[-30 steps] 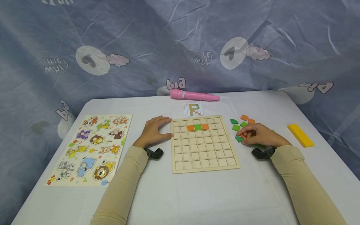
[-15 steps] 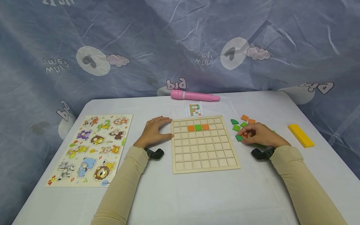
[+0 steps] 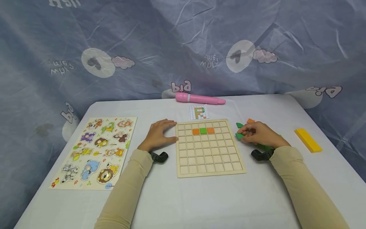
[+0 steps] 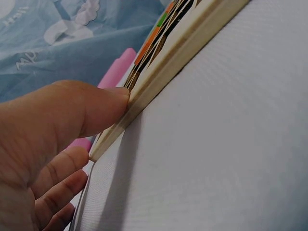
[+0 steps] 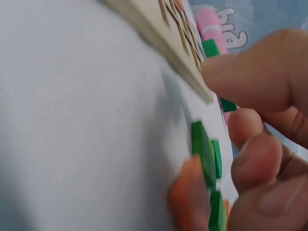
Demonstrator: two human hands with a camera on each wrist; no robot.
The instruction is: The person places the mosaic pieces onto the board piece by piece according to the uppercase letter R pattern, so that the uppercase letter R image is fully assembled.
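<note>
My left hand [image 3: 158, 135] rests at the left side of the square wooden grid board [image 3: 211, 156]. Its thumb [image 4: 108, 108] touches the board's edge and its fingers lie by the far left corner. One green and two orange tiles [image 3: 210, 130] sit in a row in the grid's upper cells. Just off the board's right side, my right hand [image 3: 261, 135] pinches a dark green piece [image 3: 239, 136] between thumb and fingers. That green piece [image 5: 211, 48] is partly hidden behind the thumb. Loose green and orange tiles [image 5: 203, 154] lie under the hand, mostly covered in the head view.
Beyond the board lie a small pattern card [image 3: 199, 112] and a pink pen-shaped toy [image 3: 200, 98]. An animal picture puzzle [image 3: 95, 152] is on the left, partly under the left forearm. At the far right sits a yellow block [image 3: 308, 140].
My right hand has lifted the dark green piece from the loose tiles and shifted slightly left and away from me. The left hand has stayed at the board's edge.
</note>
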